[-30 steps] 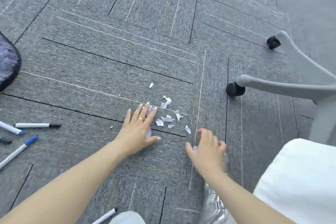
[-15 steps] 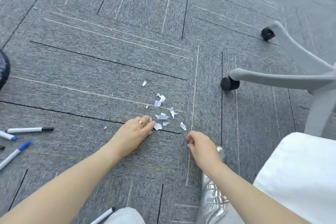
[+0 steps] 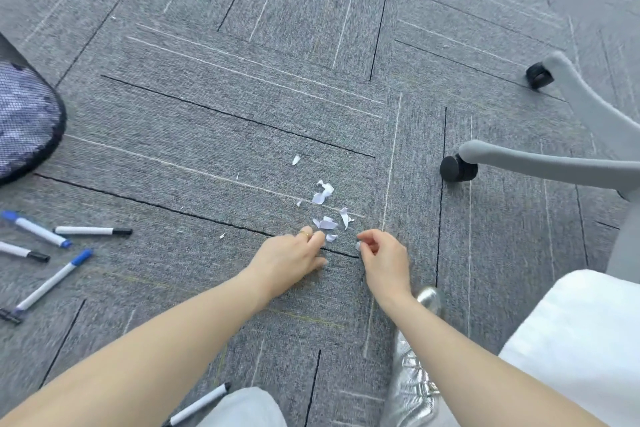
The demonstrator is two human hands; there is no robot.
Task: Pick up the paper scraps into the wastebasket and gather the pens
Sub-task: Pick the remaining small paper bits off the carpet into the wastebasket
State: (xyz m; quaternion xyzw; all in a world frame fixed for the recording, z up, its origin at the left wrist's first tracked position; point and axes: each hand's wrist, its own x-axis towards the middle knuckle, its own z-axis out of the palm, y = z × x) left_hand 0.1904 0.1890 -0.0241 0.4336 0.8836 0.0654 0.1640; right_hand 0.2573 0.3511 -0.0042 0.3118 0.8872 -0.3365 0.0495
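Bare carpet is seen beyond the scraps; a chair bounds the right. Five pens are counted. One scrap is pinched by the right hand; the left hand is curled over others.

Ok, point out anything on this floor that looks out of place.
Torn paper scraps lie scattered on the carpet ahead of both hands. Marker pens are strewn at odd angles on the left, one more near the knee.

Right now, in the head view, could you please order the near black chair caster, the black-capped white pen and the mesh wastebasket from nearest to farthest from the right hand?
From the right hand:
1. Black chair caster, up right.
2. Black-capped white pen, far left.
3. Mesh wastebasket, at the left edge.
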